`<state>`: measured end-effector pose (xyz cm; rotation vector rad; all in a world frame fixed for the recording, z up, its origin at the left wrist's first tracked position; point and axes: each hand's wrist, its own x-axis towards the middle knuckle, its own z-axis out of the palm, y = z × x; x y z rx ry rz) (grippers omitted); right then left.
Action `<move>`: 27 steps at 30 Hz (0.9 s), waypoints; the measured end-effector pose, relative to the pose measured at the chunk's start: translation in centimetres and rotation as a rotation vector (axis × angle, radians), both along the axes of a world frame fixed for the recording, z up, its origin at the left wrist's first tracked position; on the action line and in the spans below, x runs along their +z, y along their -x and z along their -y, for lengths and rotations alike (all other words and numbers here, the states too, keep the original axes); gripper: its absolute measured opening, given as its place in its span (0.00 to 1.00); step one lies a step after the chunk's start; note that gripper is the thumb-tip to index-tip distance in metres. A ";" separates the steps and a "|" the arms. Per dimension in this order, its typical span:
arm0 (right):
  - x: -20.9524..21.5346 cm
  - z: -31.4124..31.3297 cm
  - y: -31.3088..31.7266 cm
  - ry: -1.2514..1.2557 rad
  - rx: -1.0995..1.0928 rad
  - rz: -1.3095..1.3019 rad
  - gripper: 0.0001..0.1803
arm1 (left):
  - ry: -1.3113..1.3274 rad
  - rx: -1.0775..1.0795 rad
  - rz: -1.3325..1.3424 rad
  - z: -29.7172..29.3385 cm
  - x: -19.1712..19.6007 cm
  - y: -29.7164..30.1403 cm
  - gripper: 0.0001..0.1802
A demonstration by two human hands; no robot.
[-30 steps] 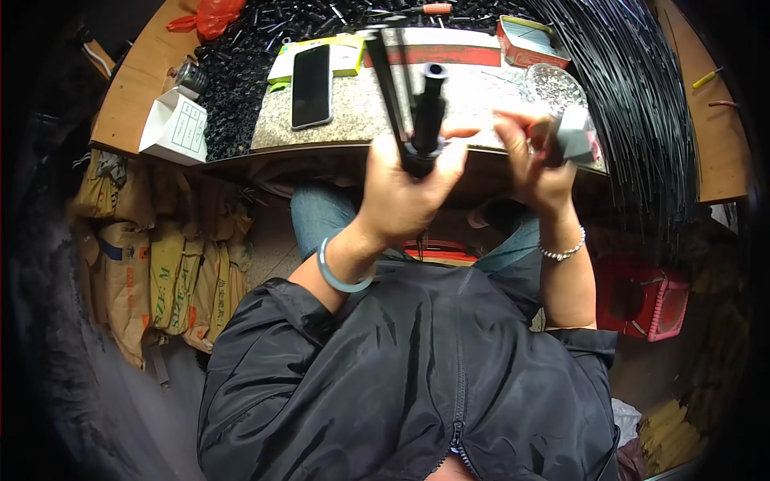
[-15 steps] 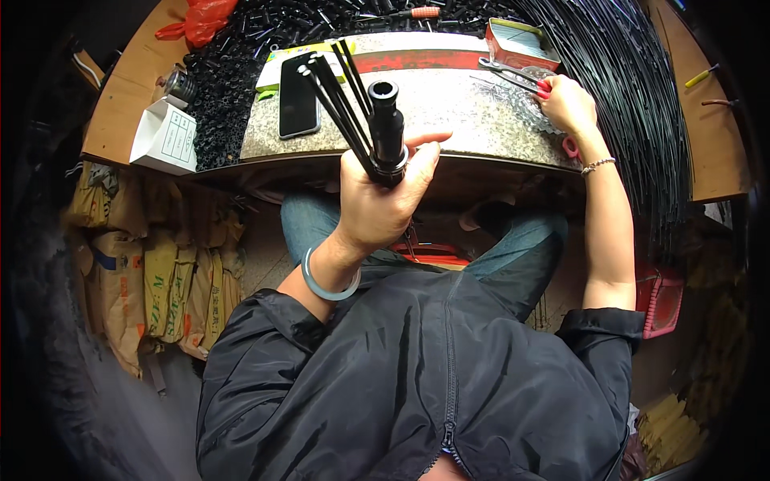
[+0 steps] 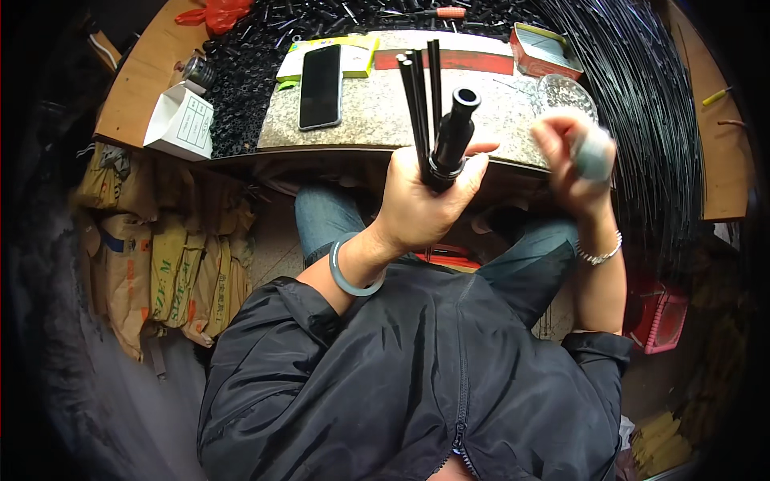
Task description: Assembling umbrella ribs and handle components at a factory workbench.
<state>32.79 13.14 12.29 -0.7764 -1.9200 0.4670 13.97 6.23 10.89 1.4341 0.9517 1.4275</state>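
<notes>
My left hand [image 3: 425, 196] is closed round a black tube [image 3: 455, 132] with a round open end facing up. Several thin black rods [image 3: 417, 104] stand up from the same grip, beside the tube. To the right, my right hand [image 3: 569, 152] is raised near the table's front edge, smeared by motion. A blurred grey-green patch [image 3: 592, 156] shows against this hand; I cannot make out what it is. Just beyond it, a clear round dish [image 3: 565, 94] rests on the speckled work surface [image 3: 361, 120].
A phone [image 3: 321, 88] leans on a yellow-and-white box [image 3: 361, 52]. A red open box [image 3: 545, 52] stands at the back right. Long black rods [image 3: 634, 104] cover the right side; small black parts [image 3: 241, 104] heap left and behind. A white carton [image 3: 180, 120] sits far left.
My right hand has drawn back toward me from the dish; the red-handled pliers it held no longer show. My left hand, still gripping tube and rods, appears further right, as the whole view has shifted.
</notes>
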 end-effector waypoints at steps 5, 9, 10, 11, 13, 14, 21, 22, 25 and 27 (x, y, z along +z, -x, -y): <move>0.6 2.3 2.6 -0.427 0.076 0.012 0.08 | -0.015 0.009 0.050 0.3 -0.5 -0.5 0.10; -0.6 2.1 3.0 -0.573 0.067 -0.129 0.11 | 0.084 0.031 0.014 1.5 1.5 -0.3 0.10; -0.8 2.2 3.2 -0.574 0.071 -0.130 0.11 | 0.083 0.036 0.014 1.7 1.5 -0.2 0.10; -0.9 2.3 3.6 -0.573 0.071 -0.156 0.10 | 0.085 0.038 0.040 1.8 1.5 -0.1 0.10; -1.0 2.5 4.0 -0.572 0.068 -0.181 0.10 | 0.088 0.029 0.072 2.1 1.6 0.0 0.11; -1.0 2.7 4.0 -0.539 0.049 -0.181 0.09 | 0.088 0.027 0.072 2.1 1.6 0.1 0.11; -1.1 3.8 5.0 -0.478 0.006 -0.218 0.07 | 0.082 0.029 0.025 1.9 1.9 0.3 0.09; -0.6 3.9 5.1 -0.499 0.067 -0.222 0.07 | 0.090 0.023 0.034 1.8 2.1 0.2 0.08; -0.4 4.6 5.8 -0.483 0.077 -0.213 0.15 | -0.062 -0.016 0.115 1.3 1.1 -0.1 0.09; -0.7 4.4 6.3 -0.479 0.085 -0.238 0.15 | -0.094 -0.059 0.109 1.3 1.0 0.3 0.08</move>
